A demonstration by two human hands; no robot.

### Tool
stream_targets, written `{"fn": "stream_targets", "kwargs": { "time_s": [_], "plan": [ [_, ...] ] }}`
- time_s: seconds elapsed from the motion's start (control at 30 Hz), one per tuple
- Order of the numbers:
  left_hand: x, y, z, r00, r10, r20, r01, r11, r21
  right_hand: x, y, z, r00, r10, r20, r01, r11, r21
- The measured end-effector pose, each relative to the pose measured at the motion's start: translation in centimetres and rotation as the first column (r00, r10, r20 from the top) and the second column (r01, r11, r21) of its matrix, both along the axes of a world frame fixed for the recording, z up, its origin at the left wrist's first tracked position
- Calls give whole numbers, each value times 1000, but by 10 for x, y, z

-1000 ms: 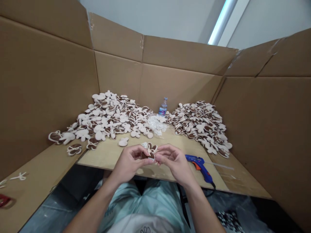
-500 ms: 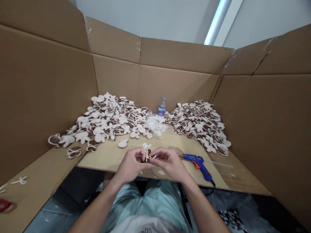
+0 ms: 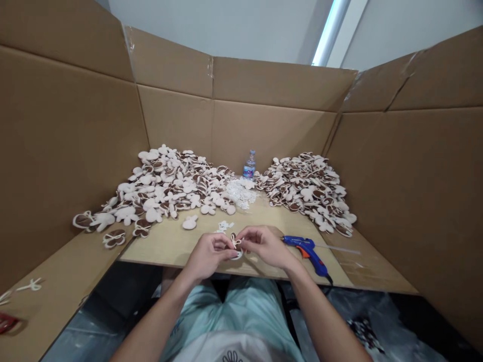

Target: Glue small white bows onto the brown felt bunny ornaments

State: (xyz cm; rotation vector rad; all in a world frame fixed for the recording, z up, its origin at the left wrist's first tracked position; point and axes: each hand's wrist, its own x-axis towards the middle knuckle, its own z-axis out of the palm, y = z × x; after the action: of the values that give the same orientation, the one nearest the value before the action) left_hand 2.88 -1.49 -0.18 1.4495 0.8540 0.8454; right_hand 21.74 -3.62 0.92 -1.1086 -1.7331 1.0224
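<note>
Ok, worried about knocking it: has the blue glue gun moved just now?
No, the glue gun sits the same against the water bottle; only the view shifted.

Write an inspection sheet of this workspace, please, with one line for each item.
surface: light plywood board, cardboard sheet at left
job's things: small brown-and-cream piece; two heaps of similar pieces; white lacy bits; blue glue gun
clutter: water bottle between the heaps; red object at lower left
grippers: left hand and right hand pinch the piece together
cables: dark cord at the gun's base
surroundings: cardboard walls on three sides; strip light above
</note>
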Motion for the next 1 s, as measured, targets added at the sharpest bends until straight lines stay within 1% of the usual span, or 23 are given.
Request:
{"fn": "stream_targets", "kwargs": {
  "time_s": [0.13,0.23,0.3,0.37,0.47,0.53,0.57,0.63,0.67,0.7,0.73,0.8,0.83,0.87,0.9,0.93,0.97,1.0],
  "plan": [
    [-2,3,-1,998,-69,-11,69,998,13,4,3,-4,999,15,-36,-17,999,-49],
    [-4,4,0,994,-107,-12,107,993,41,6,5,-7,998,17,-57,-20,998,-57],
    [-5,4,0,991,-130,-1,130,991,35,6,5,-7,997,1,-76,-5,999,-53],
    [-4,3,-2,992,-128,16,128,991,29,4,5,-6,995,-21,-98,17,999,-49],
    [-1,3,-6,999,-42,-3,42,998,41,1,3,-6,995,-26,-100,21,999,-48],
    [1,2,-9,1000,-15,-24,15,999,35,-2,1,-8,997,-22,-78,17,998,-54],
    [1,2,-9,999,-33,-32,34,999,14,-4,-1,-9,997,-28,-66,24,998,-59],
    [-2,4,-8,993,-110,-47,108,993,-41,-5,-5,-13,998,-36,-43,33,997,-74],
    [-5,6,-7,990,-129,-62,126,991,-50,-4,-7,-14,999,-28,-27,25,996,-86],
    [-9,9,-6,989,-121,-88,118,992,-40,-1,-9,-15,1000,-9,-7,8,995,-100],
    [-14,13,-5,989,-84,-119,84,996,-4,3,-11,-13,1000,13,16,-11,994,-112],
    [-27,25,-2,984,76,-158,-57,991,118,20,-14,-4,998,24,50,-18,993,-113],
    [-35,32,-1,974,150,-167,-122,979,166,31,-16,4,998,-26,57,31,996,-80],
    [-43,39,-1,961,224,-160,-191,961,200,43,-17,13,993,-105,43,107,994,-31],
    [-51,46,0,940,306,-150,-264,932,248,56,-19,21,973,-230,16,229,972,40],
    [-58,53,-1,918,362,-164,-304,905,296,69,-22,29,905,-426,2,420,892,164],
    [-65,59,-2,893,415,-172,-343,877,335,80,-25,35,818,-575,-9,554,784,280],
    [-71,64,-3,865,464,-191,-375,851,368,89,-28,37,767,-642,15,599,723,344]
  ]
}}
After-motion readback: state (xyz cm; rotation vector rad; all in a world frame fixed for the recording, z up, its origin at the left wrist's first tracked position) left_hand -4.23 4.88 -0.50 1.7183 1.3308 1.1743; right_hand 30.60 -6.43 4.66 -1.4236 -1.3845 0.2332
